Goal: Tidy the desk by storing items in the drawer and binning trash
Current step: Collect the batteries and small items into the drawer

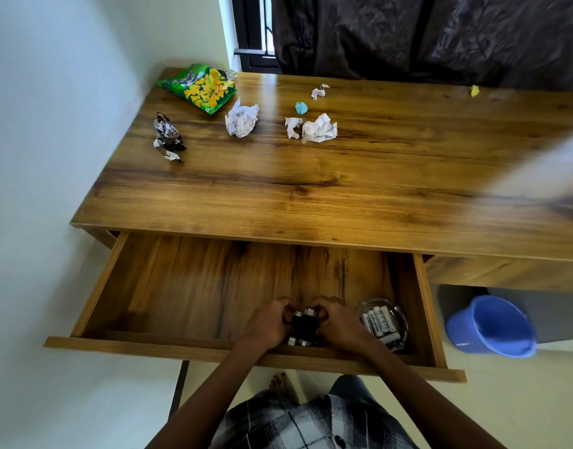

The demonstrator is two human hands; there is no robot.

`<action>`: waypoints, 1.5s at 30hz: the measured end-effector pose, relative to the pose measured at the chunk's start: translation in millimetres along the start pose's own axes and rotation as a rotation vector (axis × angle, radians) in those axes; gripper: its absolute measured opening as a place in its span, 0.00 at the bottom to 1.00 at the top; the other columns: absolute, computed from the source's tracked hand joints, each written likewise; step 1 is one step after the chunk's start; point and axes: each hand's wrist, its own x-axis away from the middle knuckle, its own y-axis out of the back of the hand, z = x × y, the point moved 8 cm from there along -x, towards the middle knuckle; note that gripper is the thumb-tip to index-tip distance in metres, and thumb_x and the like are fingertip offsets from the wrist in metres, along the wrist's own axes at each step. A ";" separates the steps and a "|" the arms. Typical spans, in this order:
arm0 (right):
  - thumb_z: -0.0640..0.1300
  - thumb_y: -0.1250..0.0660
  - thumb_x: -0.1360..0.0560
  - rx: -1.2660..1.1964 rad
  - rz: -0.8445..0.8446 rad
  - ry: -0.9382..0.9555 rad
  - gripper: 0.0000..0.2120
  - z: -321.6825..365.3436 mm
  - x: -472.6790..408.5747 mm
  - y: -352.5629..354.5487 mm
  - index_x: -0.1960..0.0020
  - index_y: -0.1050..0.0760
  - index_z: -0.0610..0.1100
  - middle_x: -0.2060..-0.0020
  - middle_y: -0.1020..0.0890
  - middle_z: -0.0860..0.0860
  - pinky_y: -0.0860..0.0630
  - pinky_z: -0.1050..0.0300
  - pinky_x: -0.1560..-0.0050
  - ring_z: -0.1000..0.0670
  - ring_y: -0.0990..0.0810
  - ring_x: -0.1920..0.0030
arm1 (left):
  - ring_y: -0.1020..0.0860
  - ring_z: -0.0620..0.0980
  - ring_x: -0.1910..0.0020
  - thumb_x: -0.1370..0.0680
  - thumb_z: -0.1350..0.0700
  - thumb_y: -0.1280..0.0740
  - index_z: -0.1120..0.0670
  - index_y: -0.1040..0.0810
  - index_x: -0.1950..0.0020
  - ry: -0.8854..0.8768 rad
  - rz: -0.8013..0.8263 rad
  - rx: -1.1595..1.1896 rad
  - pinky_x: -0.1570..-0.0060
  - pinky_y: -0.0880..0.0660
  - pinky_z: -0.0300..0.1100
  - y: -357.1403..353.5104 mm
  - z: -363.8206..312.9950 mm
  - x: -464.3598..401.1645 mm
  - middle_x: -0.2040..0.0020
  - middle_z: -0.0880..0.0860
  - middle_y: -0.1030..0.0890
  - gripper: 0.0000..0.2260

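The desk drawer [181, 286] is pulled out wide. Inside it, near the front, my left hand [267, 325] and my right hand [338, 324] both grip a small pile of black adapters with metal plugs [304, 324]. A glass bowl of white batteries [382, 320] sits in the drawer just right of my right hand. On the desk top [343, 189] lie a green snack bag [201, 87], a dark foil wrapper [168, 136], crumpled white paper balls [241, 119] [319, 128], a blue wad [301, 107] and a yellow wad [474, 90].
A blue plastic bin [492, 325] stands on the floor to the right, under the desk. A wall runs along the left side. Dark curtains [424, 34] hang behind the desk. A blurred pale shape [550, 170] covers the desk's right edge.
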 end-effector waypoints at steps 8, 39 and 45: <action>0.59 0.42 0.24 0.160 -0.078 0.157 0.21 41.5 48.4 17.6 0.33 0.35 0.53 0.40 0.30 0.55 0.29 0.56 0.41 0.56 0.30 0.43 | 0.24 0.41 0.55 0.21 0.44 0.41 0.44 0.26 0.41 -0.232 -0.356 -0.190 0.55 0.24 0.38 37.8 -27.7 41.8 0.51 0.45 0.21 0.12; 0.61 0.22 0.46 0.658 -0.572 -0.009 0.56 19.0 4.3 80.3 0.28 0.41 0.39 0.28 0.37 0.39 0.50 0.40 0.29 0.40 0.42 0.28 | 0.48 0.50 0.23 0.34 0.21 0.48 0.55 0.44 0.23 -0.487 -0.435 -0.644 0.28 0.52 0.53 90.3 -57.6 -22.4 0.23 0.50 0.44 0.50; 0.37 0.22 0.38 0.704 -0.852 0.136 0.35 25.3 -1.8 96.3 0.34 0.31 0.37 0.38 0.24 0.38 0.31 0.40 0.38 0.39 0.28 0.36 | 0.38 0.48 0.27 0.26 0.32 0.43 0.50 0.35 0.27 -0.504 -0.596 -0.533 0.29 0.47 0.47 97.0 -60.4 -43.1 0.28 0.48 0.32 0.33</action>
